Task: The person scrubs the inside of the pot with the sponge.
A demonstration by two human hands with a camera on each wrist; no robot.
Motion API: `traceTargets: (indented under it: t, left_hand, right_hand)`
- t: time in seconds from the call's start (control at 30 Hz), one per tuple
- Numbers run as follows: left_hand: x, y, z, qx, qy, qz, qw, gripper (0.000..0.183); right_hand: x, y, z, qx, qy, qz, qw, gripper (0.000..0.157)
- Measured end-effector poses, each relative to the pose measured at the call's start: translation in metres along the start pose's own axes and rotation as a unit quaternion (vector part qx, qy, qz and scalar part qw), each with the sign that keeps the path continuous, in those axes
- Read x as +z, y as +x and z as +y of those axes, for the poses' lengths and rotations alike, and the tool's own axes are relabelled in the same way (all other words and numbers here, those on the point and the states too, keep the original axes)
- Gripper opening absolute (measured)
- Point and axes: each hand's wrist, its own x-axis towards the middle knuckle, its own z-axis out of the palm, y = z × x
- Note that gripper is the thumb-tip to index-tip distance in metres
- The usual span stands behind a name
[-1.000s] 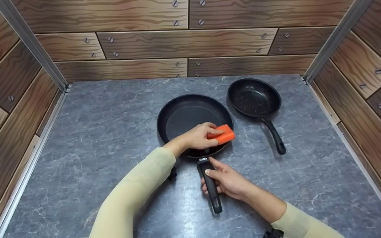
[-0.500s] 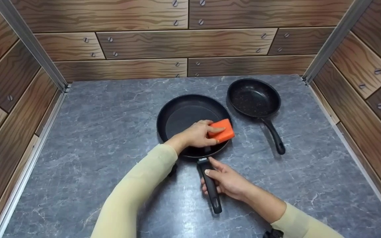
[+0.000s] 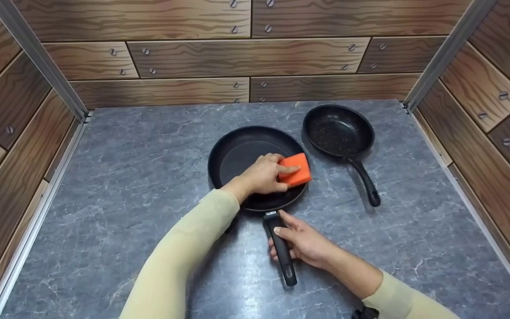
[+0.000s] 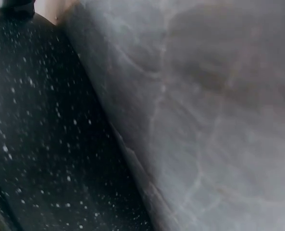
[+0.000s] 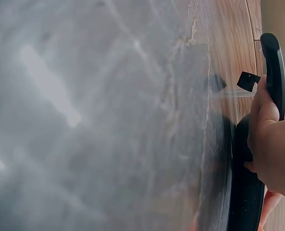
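A large black frying pan (image 3: 246,153) sits mid-table in the head view, handle toward the person. The left hand (image 3: 261,176) reaches over its near-left rim and holds an orange sponge (image 3: 303,175) against the pan's right inner side, one finger stretched across the top. The right hand (image 3: 310,246) grips the pan's black handle (image 3: 287,263) near the rim, thumb on top. In the right wrist view the right hand (image 5: 277,149) wraps the handle (image 5: 274,67). The left wrist view has only the pan's speckled outer wall (image 4: 51,120); the left hand is out of that picture.
A smaller black frying pan (image 3: 339,130) lies at the back right, its handle (image 3: 367,184) pointing toward the front right. The grey marbled tabletop (image 3: 140,168) is bounded by wood-patterned walls (image 3: 250,57) at the back and both sides.
The left hand has slid the sponge a short way along the pan's right side, away from the handle. The right hand and both pans stay in place.
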Motion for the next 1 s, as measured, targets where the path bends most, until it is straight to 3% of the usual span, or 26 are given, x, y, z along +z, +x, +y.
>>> traceTargets:
  t: [0.13,0.9,1.0]
  left_hand:
    - [-0.001,0.002,-0.003,-0.001,0.026,0.007,0.9996,0.065]
    - [-0.005,0.016,-0.007,-0.078,0.112,-0.041,0.9898,0.064]
    - [-0.005,0.016,-0.007,-0.072,0.129,-0.041,0.9882,0.063]
  right_hand:
    - [0.001,0.000,0.000,0.002,0.002,0.000,1.000,0.084]
    - [0.001,-0.001,-0.001,0.001,0.004,-0.004,1.000,0.085]
    - [0.001,-0.002,-0.001,0.002,0.005,-0.003,1.000,0.085]
